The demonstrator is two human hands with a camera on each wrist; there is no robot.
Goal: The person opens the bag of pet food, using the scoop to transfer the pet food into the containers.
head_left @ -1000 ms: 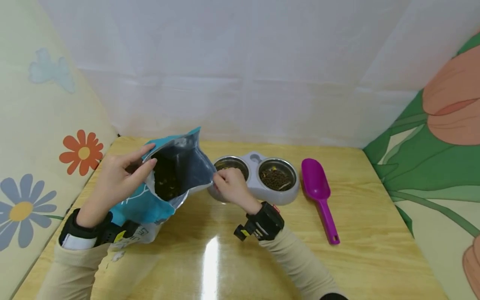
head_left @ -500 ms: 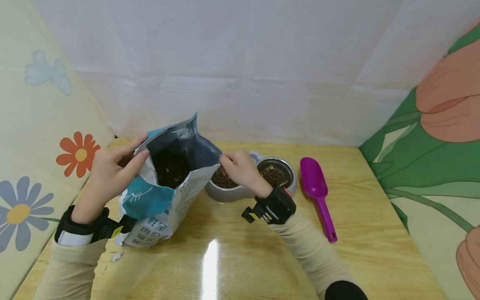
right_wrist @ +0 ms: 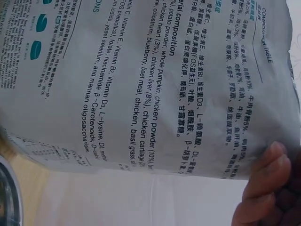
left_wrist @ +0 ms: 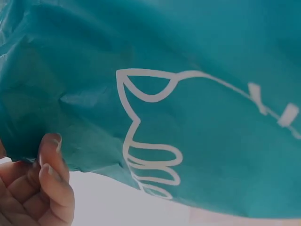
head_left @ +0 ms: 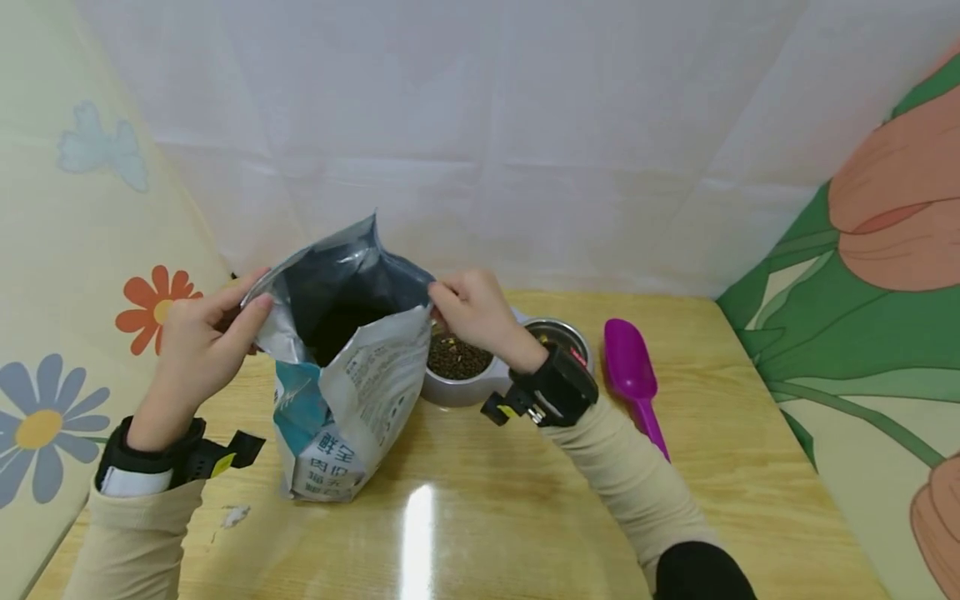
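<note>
A teal and silver pet food bag (head_left: 375, 375) stands on the table with its mouth wide, its inside dark. My left hand (head_left: 202, 342) pinches the left edge of the mouth between thumb and fingers. At the right edge, my right hand (head_left: 480, 317) grips the rim. In the left wrist view the bag's teal side (left_wrist: 211, 141) carries a white cat outline, with curled fingertips (left_wrist: 56, 183) at its lower edge. The right wrist view has the printed ingredient side (right_wrist: 141, 94) and my fingers (right_wrist: 263, 183) curled at the bag's edge.
Behind my right hand is a grey double bowl stand (head_left: 457, 392) with two metal bowls. Brown kibble (head_left: 453, 357) lies in the left one; my hand and wrist partly cover the right. A purple scoop (head_left: 630, 362) lies to the right on the wooden table (head_left: 510, 517). A white sheet (head_left: 480, 150) hangs behind.
The bag has gone from leaning to more upright, and its printed front has come into view. Both hands have kept hold of its rim; the right hand has moved up and slightly right.
</note>
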